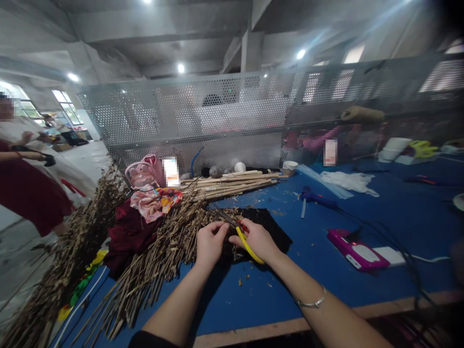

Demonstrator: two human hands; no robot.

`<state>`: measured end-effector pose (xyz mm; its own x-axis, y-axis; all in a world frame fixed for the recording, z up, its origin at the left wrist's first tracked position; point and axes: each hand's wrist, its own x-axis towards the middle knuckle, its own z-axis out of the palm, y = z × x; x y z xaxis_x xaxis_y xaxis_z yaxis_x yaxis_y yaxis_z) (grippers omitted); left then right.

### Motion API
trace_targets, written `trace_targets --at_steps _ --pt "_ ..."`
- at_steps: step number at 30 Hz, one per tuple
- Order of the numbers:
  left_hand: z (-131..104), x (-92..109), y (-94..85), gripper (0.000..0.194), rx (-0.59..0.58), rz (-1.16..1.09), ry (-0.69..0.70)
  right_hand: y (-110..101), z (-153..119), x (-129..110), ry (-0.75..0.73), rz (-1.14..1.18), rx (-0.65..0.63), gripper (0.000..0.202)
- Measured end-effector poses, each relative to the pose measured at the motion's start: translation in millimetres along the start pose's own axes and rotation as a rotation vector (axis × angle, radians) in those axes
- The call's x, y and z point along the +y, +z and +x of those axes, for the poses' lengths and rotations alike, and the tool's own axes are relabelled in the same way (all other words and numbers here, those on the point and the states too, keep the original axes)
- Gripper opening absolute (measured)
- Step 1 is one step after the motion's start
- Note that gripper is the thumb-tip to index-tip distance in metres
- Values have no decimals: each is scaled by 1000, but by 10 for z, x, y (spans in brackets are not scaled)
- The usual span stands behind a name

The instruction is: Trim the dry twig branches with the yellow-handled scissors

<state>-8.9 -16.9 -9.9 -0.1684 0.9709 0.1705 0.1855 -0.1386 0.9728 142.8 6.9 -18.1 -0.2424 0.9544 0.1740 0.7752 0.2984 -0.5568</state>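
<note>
My right hand is closed around shears with one yellow and one red handle. Their dark, narrow blades point up and left over the dried plant stems. Close beside the tool, my left hand is closed, with thumb and fingertips pinched together; whatever lies between them is too small to make out. A large bundle of dried stems with shrivelled leaves spreads on the table to the left of my hands. Under and behind the right hand lies a black cloth or sheet, with bits of plant on it.
Wooden sticks lie behind the bundle. Right on the blue table are a glue gun, glue sticks, a magenta device and cables. Dark red cloth is left. A perforated metal screen stands behind; people stand far left.
</note>
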Motion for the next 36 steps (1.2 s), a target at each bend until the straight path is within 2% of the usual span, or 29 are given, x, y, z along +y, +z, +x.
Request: trace_targets --at_steps 10,18,23,36 --pt "16 -45 -3 32 49 -17 1 36 4 14 -2 92 -29 46" --pt "19 -55 2 33 2 -43 -29 27 1 18 8 106 -33 38" --pt "10 -72 23 34 -73 -40 -36 13 10 27 8 109 27 37" --pt "-2 -64 13 33 -73 17 -46 -45 -10 -17 40 35 39 33"
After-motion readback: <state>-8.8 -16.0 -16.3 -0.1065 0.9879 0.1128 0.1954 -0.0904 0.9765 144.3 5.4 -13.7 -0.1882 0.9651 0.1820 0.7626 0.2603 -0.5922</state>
